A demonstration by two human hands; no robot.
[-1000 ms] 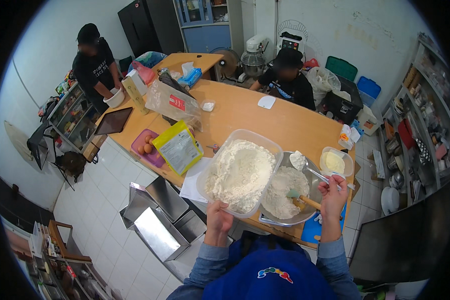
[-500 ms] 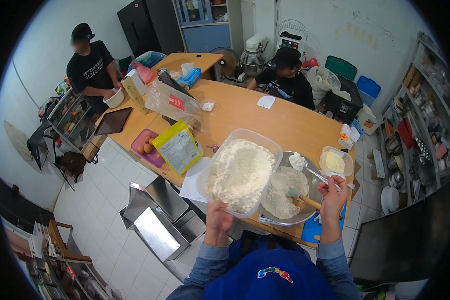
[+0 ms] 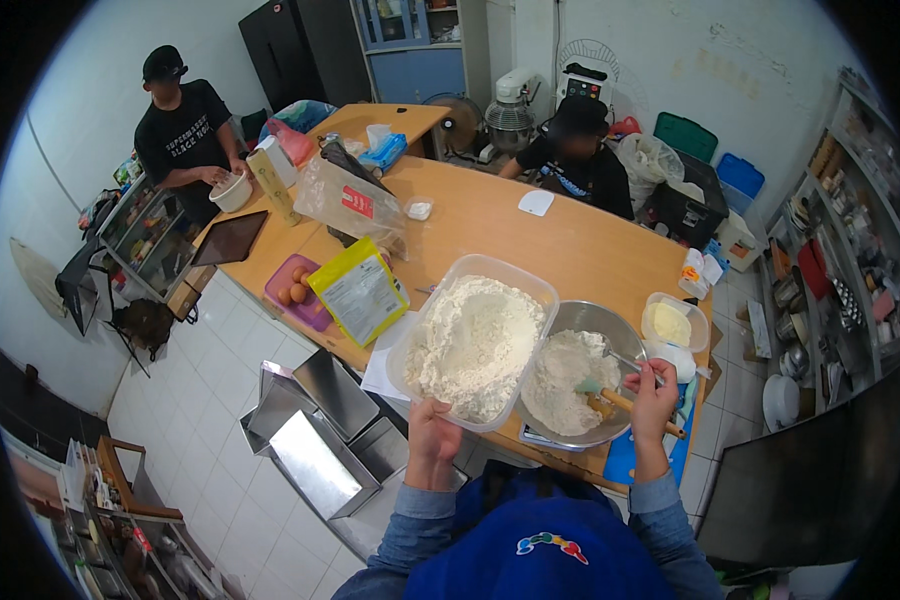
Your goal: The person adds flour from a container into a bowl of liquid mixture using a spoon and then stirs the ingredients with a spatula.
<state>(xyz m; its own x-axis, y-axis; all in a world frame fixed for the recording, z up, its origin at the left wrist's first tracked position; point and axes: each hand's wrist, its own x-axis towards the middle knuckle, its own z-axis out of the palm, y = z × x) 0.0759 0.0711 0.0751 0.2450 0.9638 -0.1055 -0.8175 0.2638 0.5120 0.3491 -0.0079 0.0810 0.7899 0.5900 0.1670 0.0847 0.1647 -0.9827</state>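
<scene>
My left hand (image 3: 433, 440) grips the near corner of a clear plastic tub (image 3: 398, 372) of white flour (image 3: 485, 335), tilted beside the bowl. In my right hand (image 3: 654, 400) is a metal spoon (image 3: 627, 362), its head low inside the steel mixing bowl (image 3: 610, 322). Flour (image 3: 567, 385) lies heaped in that bowl. A spatula (image 3: 622, 403) with a green head and wooden handle leans in the bowl, its handle end passing by my right hand. Whether flour remains on the spoon is hard to see.
A small tub (image 3: 703, 338) of yellow spread stands right of the bowl. To the left are a yellow packet (image 3: 358, 300), eggs (image 3: 292, 294) on a pink tray and metal loaf tins (image 3: 320, 460). Two people (image 3: 178, 130) are across the table (image 3: 470, 215), one holding a white bowl (image 3: 231, 192).
My right hand has brought the spoon down and slightly left into the bowl. The heap of flour it carried is no longer visible on it. The flour tub has shifted slightly left.
</scene>
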